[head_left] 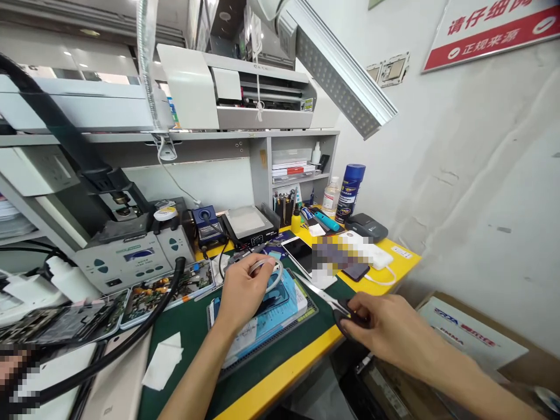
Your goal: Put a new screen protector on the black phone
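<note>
My left hand (245,286) is closed on a thin whitish ring (278,276) that looks like a roll of narrow tape. Beneath that hand lies a phone with a dark screen (280,298), on a blue and white box or pad (262,329) over a dark cutting mat (311,310). My right hand (387,321) grips black-handled scissors (335,304) over the bench's front edge. Their metal blades point left and away from me, toward the box; I cannot tell how far apart the blades are.
A white phone (300,254) lies beyond the box. Trays of phone parts (172,286), a black hose (164,318) and a grey machine (135,256) take up the left. A spray can (350,192) stands at the back right. A lamp (343,70) hangs above.
</note>
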`<action>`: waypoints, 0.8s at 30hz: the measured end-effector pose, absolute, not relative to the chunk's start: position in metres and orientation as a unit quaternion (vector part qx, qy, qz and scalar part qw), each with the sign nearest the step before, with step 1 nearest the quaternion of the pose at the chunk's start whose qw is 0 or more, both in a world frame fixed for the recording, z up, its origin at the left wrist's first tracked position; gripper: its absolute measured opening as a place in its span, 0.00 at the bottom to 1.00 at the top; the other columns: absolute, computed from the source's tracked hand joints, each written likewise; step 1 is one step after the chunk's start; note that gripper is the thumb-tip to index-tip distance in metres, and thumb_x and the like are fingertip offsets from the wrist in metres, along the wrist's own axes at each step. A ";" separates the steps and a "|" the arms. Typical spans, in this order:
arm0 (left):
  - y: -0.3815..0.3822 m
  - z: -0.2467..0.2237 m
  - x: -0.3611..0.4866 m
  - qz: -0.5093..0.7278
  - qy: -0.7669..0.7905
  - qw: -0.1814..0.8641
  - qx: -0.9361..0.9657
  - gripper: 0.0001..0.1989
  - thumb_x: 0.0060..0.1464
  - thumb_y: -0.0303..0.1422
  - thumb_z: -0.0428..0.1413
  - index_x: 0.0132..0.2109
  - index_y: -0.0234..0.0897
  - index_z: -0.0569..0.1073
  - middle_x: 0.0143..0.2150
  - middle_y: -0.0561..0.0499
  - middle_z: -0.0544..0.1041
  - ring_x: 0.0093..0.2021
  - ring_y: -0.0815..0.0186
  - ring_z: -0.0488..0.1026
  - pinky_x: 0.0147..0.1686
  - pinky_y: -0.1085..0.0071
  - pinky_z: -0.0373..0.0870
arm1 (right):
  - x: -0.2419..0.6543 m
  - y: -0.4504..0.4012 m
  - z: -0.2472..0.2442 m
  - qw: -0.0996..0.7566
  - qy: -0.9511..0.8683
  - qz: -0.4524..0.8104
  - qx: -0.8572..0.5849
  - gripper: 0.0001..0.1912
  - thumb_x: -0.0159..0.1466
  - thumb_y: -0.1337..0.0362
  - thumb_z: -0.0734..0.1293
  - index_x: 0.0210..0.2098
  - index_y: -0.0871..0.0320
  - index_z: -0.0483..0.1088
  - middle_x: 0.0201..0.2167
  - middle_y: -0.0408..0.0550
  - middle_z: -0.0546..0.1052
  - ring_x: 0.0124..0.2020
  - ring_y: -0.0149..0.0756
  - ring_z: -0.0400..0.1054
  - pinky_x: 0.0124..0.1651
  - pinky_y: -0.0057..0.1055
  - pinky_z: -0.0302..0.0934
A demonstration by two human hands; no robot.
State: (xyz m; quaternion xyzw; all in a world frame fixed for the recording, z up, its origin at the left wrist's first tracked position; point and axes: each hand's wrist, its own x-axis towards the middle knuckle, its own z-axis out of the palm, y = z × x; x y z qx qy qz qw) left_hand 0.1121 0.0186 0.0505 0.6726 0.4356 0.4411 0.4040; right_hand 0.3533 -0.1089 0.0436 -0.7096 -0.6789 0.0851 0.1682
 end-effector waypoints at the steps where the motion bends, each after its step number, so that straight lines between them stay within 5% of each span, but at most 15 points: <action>1: 0.018 0.051 0.112 0.440 0.436 0.402 0.674 0.20 0.57 0.49 0.57 0.38 0.34 0.79 0.18 0.60 0.55 0.21 0.72 0.46 0.22 0.73 0.46 | 0.348 -0.116 0.041 0.150 -0.686 0.074 -0.708 0.10 0.65 0.59 0.67 0.28 0.55 0.68 0.22 0.42 0.75 0.22 0.36 0.67 0.27 0.31 0.48; 13: 0.018 0.049 0.112 0.445 0.438 0.382 0.682 0.21 0.57 0.49 0.56 0.37 0.34 0.79 0.18 0.59 0.56 0.21 0.72 0.49 0.23 0.73 0.46 | 0.316 -0.109 0.053 0.018 -0.745 -0.017 -0.666 0.11 0.65 0.60 0.68 0.27 0.56 0.68 0.25 0.51 0.81 0.28 0.50 0.78 0.27 0.35 0.40; 24: 0.019 0.045 0.111 0.451 0.429 0.377 0.686 0.18 0.58 0.47 0.56 0.37 0.36 0.80 0.21 0.57 0.62 0.23 0.70 0.53 0.25 0.73 0.51 | 0.305 -0.103 0.057 -0.014 -0.756 -0.073 -0.651 0.08 0.66 0.62 0.68 0.30 0.57 0.72 0.26 0.51 0.81 0.28 0.49 0.78 0.28 0.38 0.35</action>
